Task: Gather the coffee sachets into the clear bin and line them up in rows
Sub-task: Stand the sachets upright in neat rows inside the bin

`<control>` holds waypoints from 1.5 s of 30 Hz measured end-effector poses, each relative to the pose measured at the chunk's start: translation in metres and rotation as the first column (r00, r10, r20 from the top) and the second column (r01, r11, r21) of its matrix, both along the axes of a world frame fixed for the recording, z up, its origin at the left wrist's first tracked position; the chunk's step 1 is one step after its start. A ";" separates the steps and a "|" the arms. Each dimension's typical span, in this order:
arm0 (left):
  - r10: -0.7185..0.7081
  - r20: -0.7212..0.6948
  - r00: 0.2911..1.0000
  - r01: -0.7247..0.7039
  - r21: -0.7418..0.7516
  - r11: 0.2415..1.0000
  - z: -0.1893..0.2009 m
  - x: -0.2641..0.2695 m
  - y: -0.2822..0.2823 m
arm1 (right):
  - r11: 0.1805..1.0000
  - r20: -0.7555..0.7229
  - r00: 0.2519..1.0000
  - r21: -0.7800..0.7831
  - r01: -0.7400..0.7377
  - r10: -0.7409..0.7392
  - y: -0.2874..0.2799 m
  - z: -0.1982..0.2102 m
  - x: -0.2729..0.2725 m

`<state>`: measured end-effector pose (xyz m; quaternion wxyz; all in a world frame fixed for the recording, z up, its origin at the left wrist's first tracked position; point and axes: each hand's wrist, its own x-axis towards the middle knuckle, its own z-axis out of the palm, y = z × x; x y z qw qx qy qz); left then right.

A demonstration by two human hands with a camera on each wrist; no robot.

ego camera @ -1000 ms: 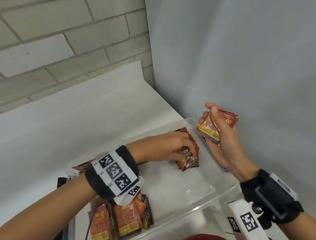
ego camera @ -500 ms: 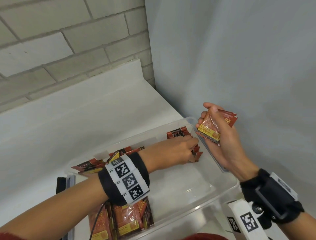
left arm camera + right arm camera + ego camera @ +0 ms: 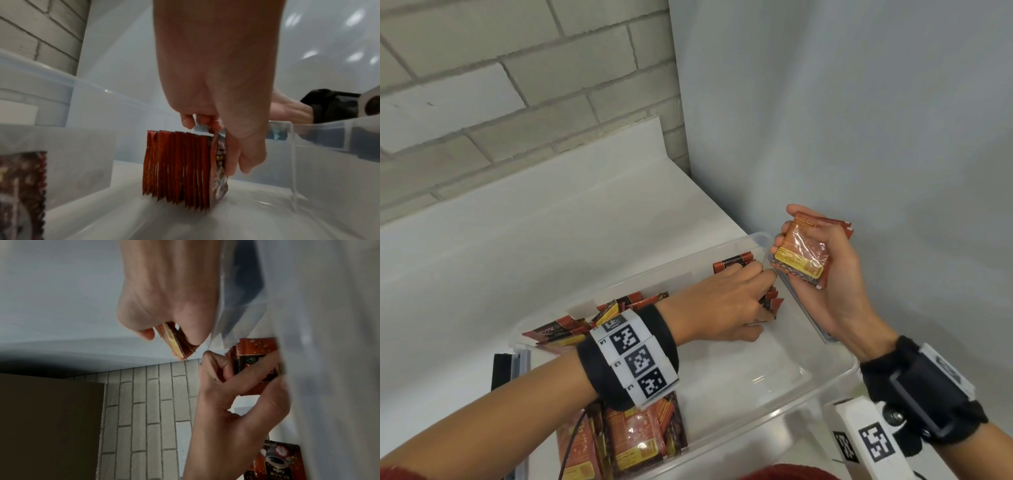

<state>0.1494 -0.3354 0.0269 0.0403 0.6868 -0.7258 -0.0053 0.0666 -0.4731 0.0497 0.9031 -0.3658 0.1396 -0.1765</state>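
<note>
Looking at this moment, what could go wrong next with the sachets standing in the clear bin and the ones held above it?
1. The upright row of red-brown coffee sachets has open floor on its free side; if the left hand lets go, it may topple.
2. The right hand holds a small stack of orange-red sachets over the rim of the clear plastic bin; one might slip outside.

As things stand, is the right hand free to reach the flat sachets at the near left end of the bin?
Probably not: the right hand holds a sachet bundle, and the left forearm crosses above those flat sachets.
</note>
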 end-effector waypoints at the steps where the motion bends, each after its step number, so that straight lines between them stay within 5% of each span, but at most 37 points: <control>1: -0.012 -0.002 1.000 0.012 -0.004 1.000 -0.001 0.000 0.000 | 1.000 -0.002 1.000 -0.002 -0.006 0.006 0.000 0.000 0.000; 4: -0.024 -0.040 0.999 0.023 -0.020 1.000 -0.004 0.003 0.000 | 1.000 -0.006 1.000 0.001 -0.011 0.011 0.000 0.000 0.001; 10: 0.035 -0.332 0.943 -0.027 0.028 0.999 0.006 0.006 -0.001 | 0.996 -0.023 1.000 -0.087 0.003 -0.005 0.002 0.003 0.001; 18: 0.357 -0.709 0.609 -0.406 0.108 0.908 0.045 0.023 0.013 | 0.970 -0.030 0.999 -0.239 0.036 -0.044 0.002 0.000 0.001; 25: 0.277 -0.896 0.348 -0.487 0.080 0.870 0.054 0.022 0.011 | 0.955 -0.015 0.999 -0.294 -0.044 0.042 0.006 0.002 -0.002; 34: 0.131 -0.936 0.327 -0.522 -0.064 0.851 0.060 0.024 0.013 | 0.938 -0.038 0.997 -0.337 -0.082 0.074 0.005 0.000 -0.001; 45: 0.081 -0.896 0.436 -0.476 -0.153 0.866 0.056 0.030 0.017 | 0.903 -0.105 0.974 -0.365 -0.227 0.202 0.008 0.007 -0.004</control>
